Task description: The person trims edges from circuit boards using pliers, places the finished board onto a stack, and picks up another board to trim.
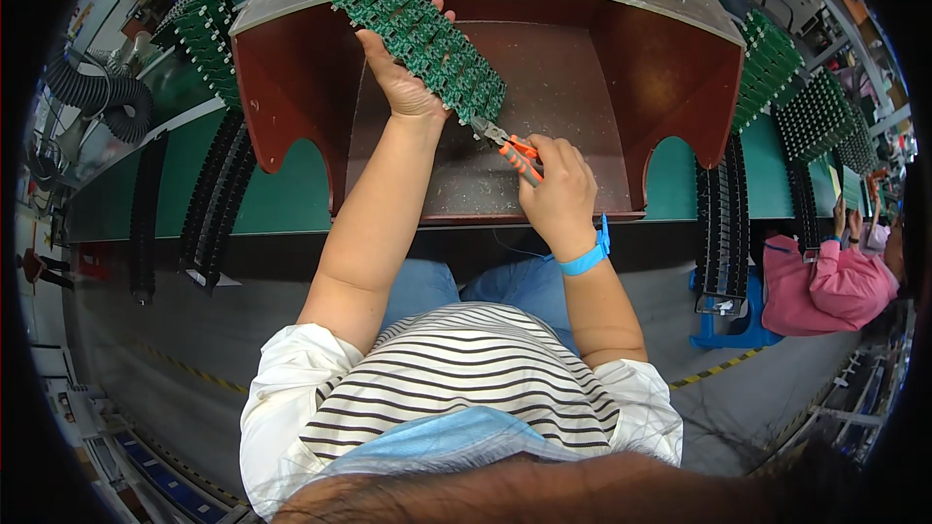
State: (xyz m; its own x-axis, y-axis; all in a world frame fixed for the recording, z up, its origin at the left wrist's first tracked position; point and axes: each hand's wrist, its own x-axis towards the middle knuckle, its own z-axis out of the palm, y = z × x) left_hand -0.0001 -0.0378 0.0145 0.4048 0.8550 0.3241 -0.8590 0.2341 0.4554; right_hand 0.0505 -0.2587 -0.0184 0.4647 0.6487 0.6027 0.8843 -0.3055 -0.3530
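My left hand [403, 78] grips a green circuit board panel [427, 44] from below, its thumb along the near-left side and fingertips showing past the far edge. The panel is tilted and crowded with small parts. In my right hand [560, 180] are wire cutters [515, 153] with orange and grey handles. Their metal jaws meet the panel's near right corner; whether they are closed on a lead is too small to tell. A blue wrist strap [586, 254] circles my right wrist. Both hands work at the mouth of a dark red box [544, 68].
Small bits are scattered over the box floor. Racks of green boards stand left [206, 34] and right [767, 68], with black slotted rails [721, 218] hanging over the green bench edge [175, 199]. A person in pink [825, 281] sits at the right near a blue stool [723, 330].
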